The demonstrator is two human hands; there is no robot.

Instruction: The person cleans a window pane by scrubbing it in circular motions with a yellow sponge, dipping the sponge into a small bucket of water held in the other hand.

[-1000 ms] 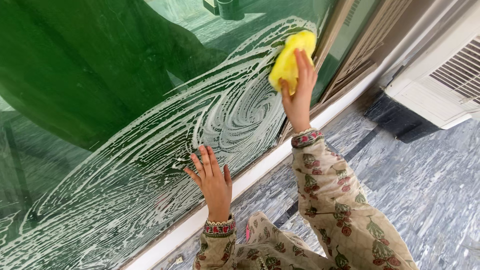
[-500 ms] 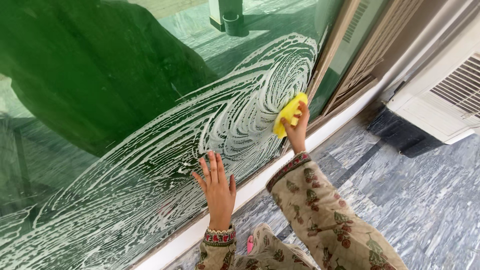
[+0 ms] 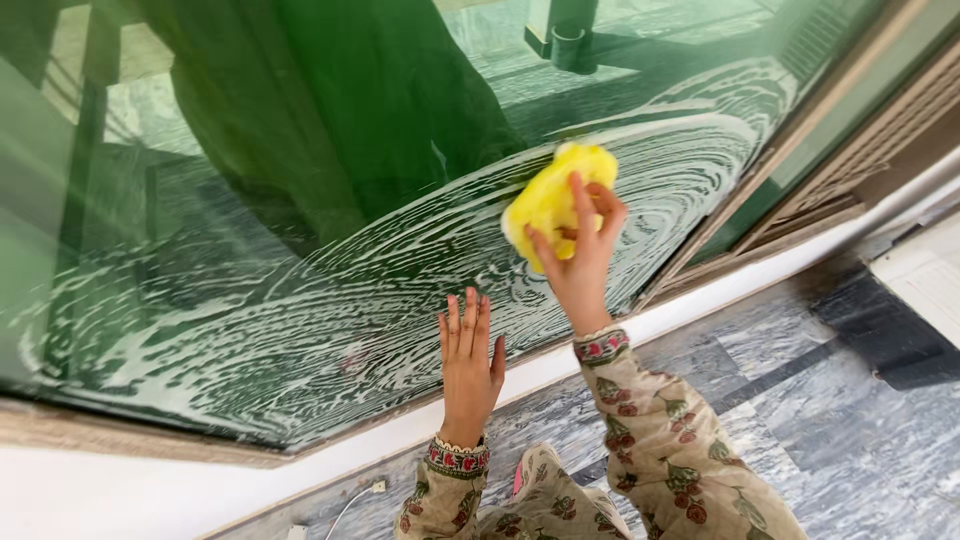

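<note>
Sponge [image 3: 556, 200]: bright yellow. Window glass [image 3: 250, 150]: deep green tint, covered low down with white soap foam [image 3: 380, 290] in curved, swirling streaks. Sleeves [image 3: 660, 450]: beige cloth, red flowers and green leaves, cuffs banded red and green. Floor [image 3: 850, 440]: grey marble, darker veins. Sill [image 3: 150, 490]: white. Frame [image 3: 800, 200]: brown.

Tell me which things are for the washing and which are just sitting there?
Used for the washing:
yellow sponge, pressed on the glass by the right hand
soapy green window glass
left hand, flat on the glass

Just sitting there:
white cable on the floor
white unit at the right edge
</note>
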